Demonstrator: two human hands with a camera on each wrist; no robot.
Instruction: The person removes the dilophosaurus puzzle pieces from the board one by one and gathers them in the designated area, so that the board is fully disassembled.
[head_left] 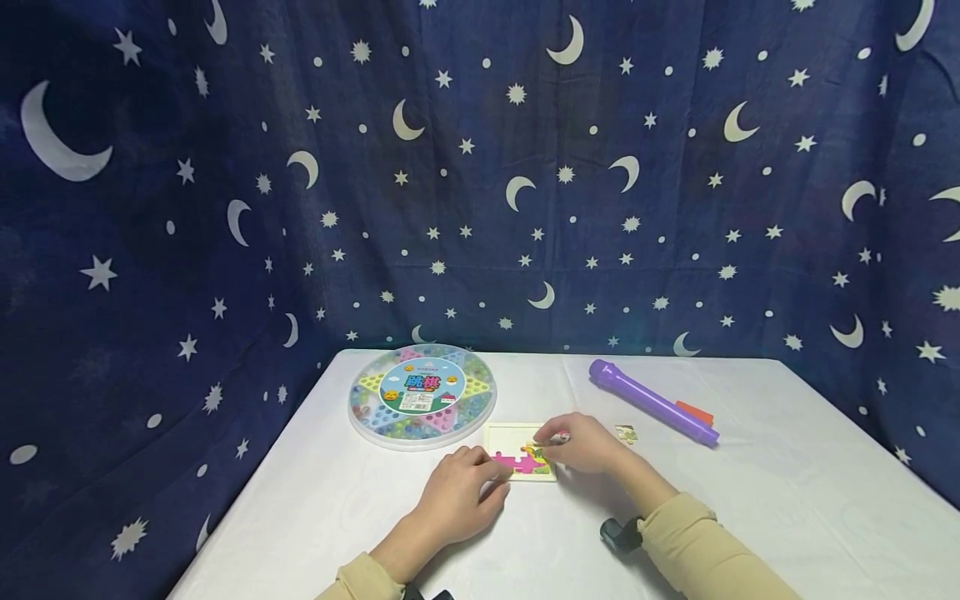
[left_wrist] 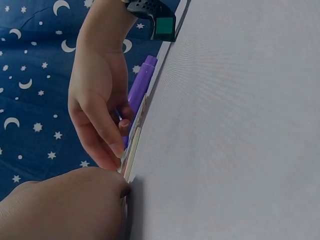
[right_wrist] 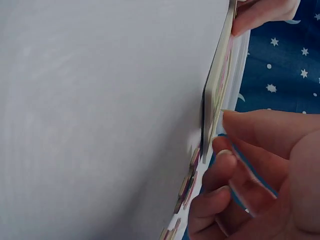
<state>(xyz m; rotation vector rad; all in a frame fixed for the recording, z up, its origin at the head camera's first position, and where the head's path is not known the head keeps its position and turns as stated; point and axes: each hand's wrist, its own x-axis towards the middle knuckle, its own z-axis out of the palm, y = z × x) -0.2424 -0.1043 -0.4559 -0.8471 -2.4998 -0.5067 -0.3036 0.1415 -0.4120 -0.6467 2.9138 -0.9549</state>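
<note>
A small jigsaw puzzle board (head_left: 512,436) with a pale frame lies on the table, pink and yellow-green pieces filling its lower part. At its lower left corner my left hand (head_left: 459,496) holds the frame with thumb and index finger. My right hand (head_left: 583,446) is over the board's right side, fingers curled and thumb near the index finger. It seems to pinch a puzzle piece (head_left: 534,443), mostly hidden by the fingertips. Seen edge-on in the right wrist view, several loose puzzle pieces (right_wrist: 185,184) lie beside the board.
A round Chinese checkers box (head_left: 360,421) with coloured marbles sits left of and behind the board. Toward the back right lies a purple tube (head_left: 652,403), with an orange-red piece (head_left: 696,412) beside it. A starry blue curtain (head_left: 480,200) borders the white table (head_left: 765,500).
</note>
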